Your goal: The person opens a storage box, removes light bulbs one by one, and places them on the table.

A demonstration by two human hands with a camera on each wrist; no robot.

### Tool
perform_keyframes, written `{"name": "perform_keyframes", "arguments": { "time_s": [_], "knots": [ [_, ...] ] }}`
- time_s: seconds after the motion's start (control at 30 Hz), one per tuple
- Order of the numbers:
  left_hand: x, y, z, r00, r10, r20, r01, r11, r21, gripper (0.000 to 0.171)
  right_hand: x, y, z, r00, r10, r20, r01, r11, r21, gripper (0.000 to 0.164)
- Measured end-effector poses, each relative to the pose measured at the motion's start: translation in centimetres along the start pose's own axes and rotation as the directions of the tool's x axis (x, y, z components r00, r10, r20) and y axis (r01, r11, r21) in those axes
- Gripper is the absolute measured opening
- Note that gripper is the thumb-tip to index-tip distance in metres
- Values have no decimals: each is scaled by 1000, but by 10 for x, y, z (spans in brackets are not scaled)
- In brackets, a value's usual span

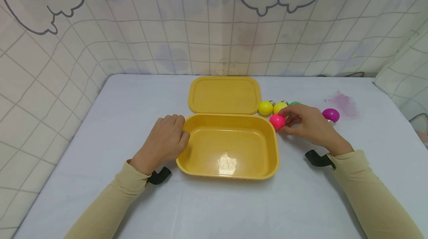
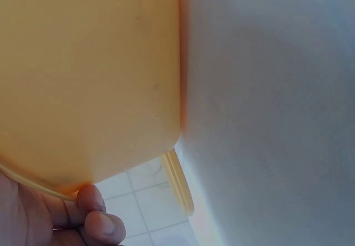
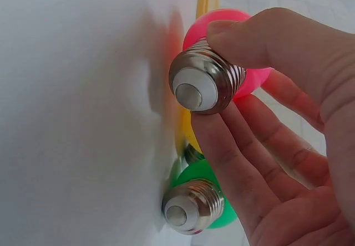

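Observation:
My right hand (image 1: 309,125) pinches a pink light bulb (image 1: 277,122) at the right rim of a yellow plastic box (image 1: 227,174). The right wrist view shows the thumb and fingers around the bulb's metal screw base (image 3: 208,80). With curled fingers (image 2: 100,224), my left hand (image 1: 167,138) grips the box's left rim. Inside, the box holds nothing but a bright reflection on its floor. Beyond the right hand, a green bulb (image 3: 194,201) is partly hidden in the head view. Two yellow bulbs (image 1: 265,108) lie beside it.
Behind the box lies its yellow lid (image 1: 224,94), flat on the white-covered table (image 1: 214,209). A purple bulb (image 1: 331,115) rests right of my right hand, near a pinkish stain (image 1: 344,103) on the cloth. Checked fabric (image 1: 200,27) hangs along the back and sides.

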State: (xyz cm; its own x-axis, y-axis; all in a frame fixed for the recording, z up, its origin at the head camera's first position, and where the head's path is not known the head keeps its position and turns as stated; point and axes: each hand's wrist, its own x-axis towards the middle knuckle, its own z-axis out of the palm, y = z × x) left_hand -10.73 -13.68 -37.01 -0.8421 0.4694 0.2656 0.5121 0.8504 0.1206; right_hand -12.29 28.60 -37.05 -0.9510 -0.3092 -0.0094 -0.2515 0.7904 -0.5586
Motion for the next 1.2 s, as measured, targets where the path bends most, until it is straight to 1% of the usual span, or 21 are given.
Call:
{"name": "perform_keyframes", "arguments": {
  "time_s": [0.13, 0.33, 0.43, 0.57, 0.73, 0.87, 0.97, 1.07, 1.13, 1.2],
  "knots": [
    [0, 0, 0, 1000, -4, 3, 4, 1000, 1, 17, 0, 2, 1, 1000, 5, 3, -5, 1000, -4, 41],
    [-2, -1, 2, 1000, 9, 2, -9, 1000, 0, 18, 1, 7, 4, 1000, -23, -11, 23, 999, -25, 43],
    [-3, -2, 4, 1000, 10, -1, -10, 1000, -10, 18, 1, 8, 5, 1000, -19, -15, 18, 999, -38, 44],
    [-3, -2, 8, 1000, 18, -15, -18, 1000, -16, 18, 1, 10, 7, 1000, -9, -21, 8, 999, -44, 45],
    [-4, -3, 11, 999, 32, -43, -32, 999, -3, 18, 0, 12, 6, 998, -37, -41, 36, 999, -23, 49],
    [-3, -3, 11, 998, 33, -48, -32, 999, 4, 17, 2, 12, 4, 997, -54, -55, 54, 998, -17, 50],
    [-1, -4, 10, 999, 22, -26, -21, 1000, 11, 17, 2, 11, 2, 996, -66, -65, 65, 998, -20, 48],
    [1, -6, 7, 999, -12, 34, 11, 1000, 17, 18, 1, 10, -1, 992, -89, -93, 86, 996, -27, 46],
    [3, -7, 4, 995, -51, 90, 50, 999, 13, 24, 0, 8, -4, 986, -102, -129, 97, 994, -43, 44],
    [4, -11, -1, 986, -96, 139, 97, 995, 1, 36, -1, 7, -9, 980, -100, -171, 94, 995, -43, 41]
  ]
}}
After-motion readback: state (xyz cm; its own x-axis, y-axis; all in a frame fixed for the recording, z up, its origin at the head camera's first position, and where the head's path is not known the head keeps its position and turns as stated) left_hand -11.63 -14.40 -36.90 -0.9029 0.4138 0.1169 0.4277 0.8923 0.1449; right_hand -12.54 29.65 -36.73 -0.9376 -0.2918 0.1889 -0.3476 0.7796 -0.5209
